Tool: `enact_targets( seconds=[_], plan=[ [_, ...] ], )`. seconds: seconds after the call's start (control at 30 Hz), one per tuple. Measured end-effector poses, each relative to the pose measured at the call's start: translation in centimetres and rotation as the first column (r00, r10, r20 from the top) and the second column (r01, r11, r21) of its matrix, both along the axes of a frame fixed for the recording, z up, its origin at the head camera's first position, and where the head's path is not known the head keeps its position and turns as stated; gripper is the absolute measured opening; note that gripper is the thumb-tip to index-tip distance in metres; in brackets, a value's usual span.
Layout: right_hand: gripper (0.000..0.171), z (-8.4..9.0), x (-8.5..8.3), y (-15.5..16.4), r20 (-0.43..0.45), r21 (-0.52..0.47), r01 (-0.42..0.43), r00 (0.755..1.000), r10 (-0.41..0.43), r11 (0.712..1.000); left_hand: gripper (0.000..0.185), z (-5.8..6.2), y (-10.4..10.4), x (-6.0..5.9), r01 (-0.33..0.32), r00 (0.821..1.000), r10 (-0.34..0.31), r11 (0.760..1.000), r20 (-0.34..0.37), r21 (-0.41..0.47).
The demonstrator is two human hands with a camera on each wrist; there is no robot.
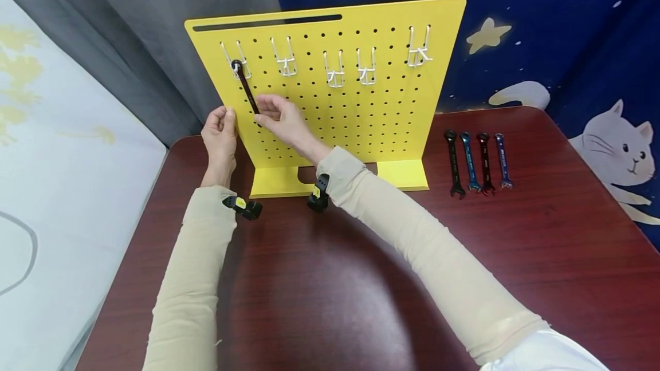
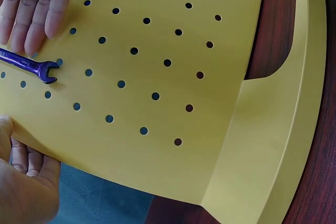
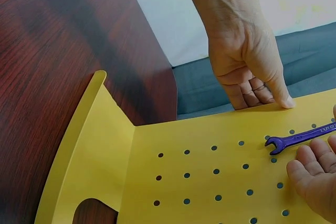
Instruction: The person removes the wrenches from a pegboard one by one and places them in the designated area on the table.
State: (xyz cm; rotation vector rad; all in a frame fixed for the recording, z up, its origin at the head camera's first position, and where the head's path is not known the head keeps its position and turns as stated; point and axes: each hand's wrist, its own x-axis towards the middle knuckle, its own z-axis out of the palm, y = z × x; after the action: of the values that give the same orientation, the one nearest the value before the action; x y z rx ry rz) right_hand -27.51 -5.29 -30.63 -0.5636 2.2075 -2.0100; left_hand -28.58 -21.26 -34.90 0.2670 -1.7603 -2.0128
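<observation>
Dark red tabletop (image 1: 541, 256) carried the yellow pegboard (image 1: 392, 107) at its far edge. I saw the left hand (image 1: 219, 133) gripping the board's left edge, while the right hand (image 1: 281, 119), fingers straight, touched the purple wrench (image 2: 31, 66) hanging from the leftmost hook (image 1: 236, 62).

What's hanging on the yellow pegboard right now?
One purple wrench hangs from the far-left hook on the yellow pegboard; the other four hooks are bare. The right hand covers the wrench's lower end in the head view.
</observation>
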Motion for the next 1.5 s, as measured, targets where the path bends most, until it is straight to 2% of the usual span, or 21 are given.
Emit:
enact_targets(
  seconds=[0.47,0.73,0.9,1.17,1.5],
  plan=[
    [0.037,-0.5,0.1,-0.5,0.003,-0.043,0.039,0.999,-0.038,0.998,0.012,0.0,-0.1,-0.1,0.009,1.000,-0.009,1.000,0.010,0.001],
    [0.027,-0.6,0.4,-0.7,-0.059,-0.113,0.074,0.995,-0.082,0.991,0.008,0.0,0.0,-0.1,0.009,1.000,-0.009,1.000,-0.016,0.022],
    [0.020,-0.3,0.5,-0.7,-0.052,-0.072,0.108,0.992,-0.112,0.992,0.010,0.0,0.0,-0.1,0.001,1.000,-0.001,1.000,-0.002,0.018],
    [0.015,0.1,0.7,-0.7,-0.025,-0.081,0.133,0.990,-0.136,0.988,0.014,0.0,0.0,0.0,-0.003,1.000,0.003,1.000,0.019,-0.001],
    [0.011,0.5,1.0,-0.4,-0.057,-0.025,0.118,0.991,-0.119,0.993,0.011,-0.1,-0.1,0.0,-0.006,1.000,0.006,1.000,-0.001,0.010]
  ],
)
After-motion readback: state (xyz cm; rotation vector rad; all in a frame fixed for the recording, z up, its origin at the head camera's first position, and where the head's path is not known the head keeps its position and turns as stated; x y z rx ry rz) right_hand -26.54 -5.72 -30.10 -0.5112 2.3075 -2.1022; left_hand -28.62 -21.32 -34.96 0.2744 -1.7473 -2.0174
